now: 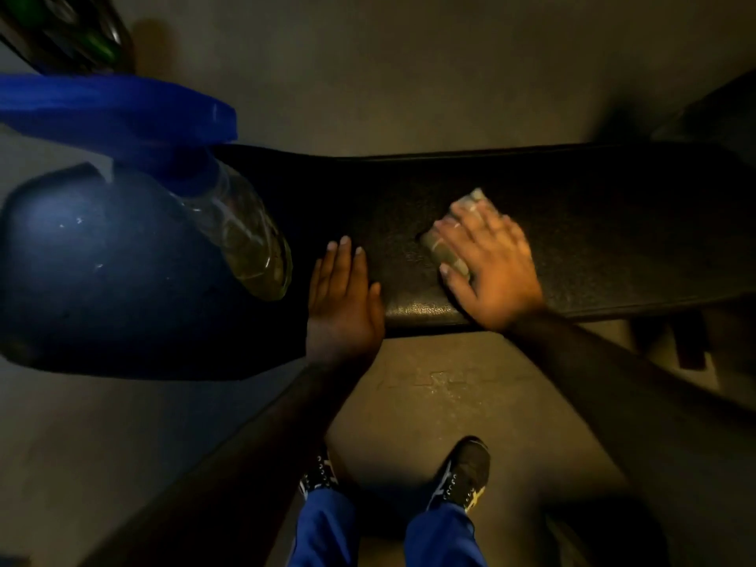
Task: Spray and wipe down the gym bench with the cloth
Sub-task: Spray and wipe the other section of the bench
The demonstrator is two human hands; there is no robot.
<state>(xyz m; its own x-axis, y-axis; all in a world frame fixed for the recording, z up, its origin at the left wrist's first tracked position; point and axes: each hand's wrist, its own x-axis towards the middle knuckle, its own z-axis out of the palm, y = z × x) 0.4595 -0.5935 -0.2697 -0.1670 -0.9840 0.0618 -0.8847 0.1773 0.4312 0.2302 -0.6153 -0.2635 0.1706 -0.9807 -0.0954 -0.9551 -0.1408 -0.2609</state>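
The black padded gym bench (593, 239) runs across the middle of the head view. My right hand (487, 263) lies flat with spread fingers on a pale folded cloth (446, 247), pressing it onto the pad. My left hand (343, 292) rests flat on the bench's near edge, fingers straight, holding nothing. A clear spray bottle (241, 235) with a blue trigger head (122, 112) stands on the bench's left end, close to the camera; a little yellowish liquid shows in it.
A dark rounded seat pad (102, 272) lies at the left under the bottle. The bench frame's legs (687, 341) show at the right. My two feet in dark shoes (462, 472) stand on the concrete floor before the bench. Dark equipment (69, 30) sits top left.
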